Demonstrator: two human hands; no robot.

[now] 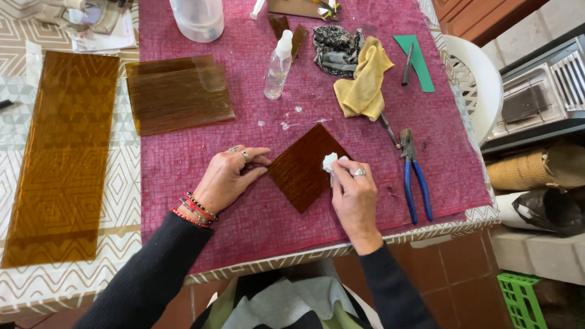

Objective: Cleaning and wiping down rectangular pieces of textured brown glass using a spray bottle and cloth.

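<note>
On the magenta mat [183, 164]: 1 long amber glass sheet [61, 158] far left, 1 brown glass square [301, 167] steadied flat by the left hand [228, 180], right hand [353, 195] pinching a white wad [329, 161] against it, blue-handled pliers [414, 180] just beside.

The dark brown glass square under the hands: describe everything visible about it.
The glass square is a flat, dark amber-brown pane with a fine streaked texture. It lies flat on the pink mat, turned so its corners point up and down like a diamond. The left hand steadies it, fingertips at its left corner. The right hand presses a small white wad against its right edge. No cracks or chips show.
</note>
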